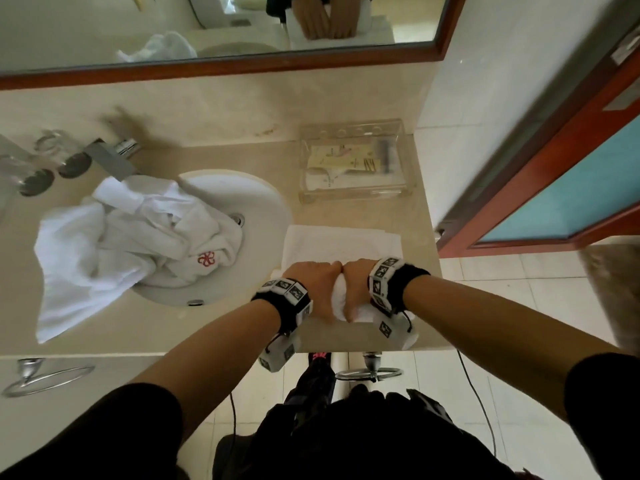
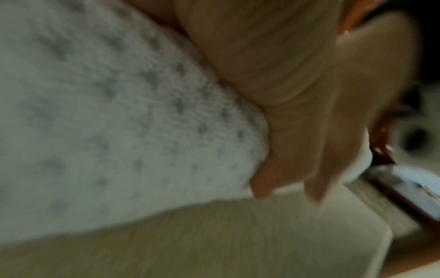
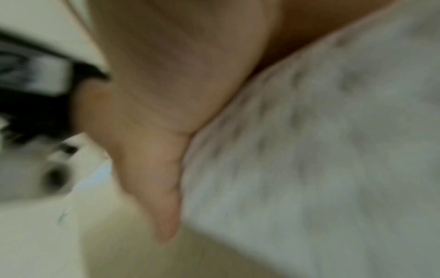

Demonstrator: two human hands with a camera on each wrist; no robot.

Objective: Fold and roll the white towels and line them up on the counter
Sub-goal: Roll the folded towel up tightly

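Both hands close side by side over a half-rolled white towel (image 1: 341,303) at the front right edge of the beige surface (image 1: 346,337), the left hand (image 1: 311,289) and right hand (image 1: 356,282) touching at the knuckles, each grip curled around the roll; the wrist views, blurred, show thumbs pressed into terry cloth. The unrolled part of the towel (image 1: 341,242) lies flat on the surface just beyond the fingers. To the left, a heap of crumpled white towels (image 1: 131,244), one bearing a red flower emblem (image 1: 206,259), fills much of the white sink (image 1: 256,202) and spills over its left rim, lying beneath the chrome faucet (image 1: 110,157). Two drinking glasses (image 1: 52,157) stand at the far left. Behind the flat towel, well apart from it, a clear acrylic tray (image 1: 356,161) holds packaged toiletries. A wood-framed mirror (image 1: 242,64) reflects the hands. Chrome towel rings (image 1: 45,375) hang below the surface's front edge.
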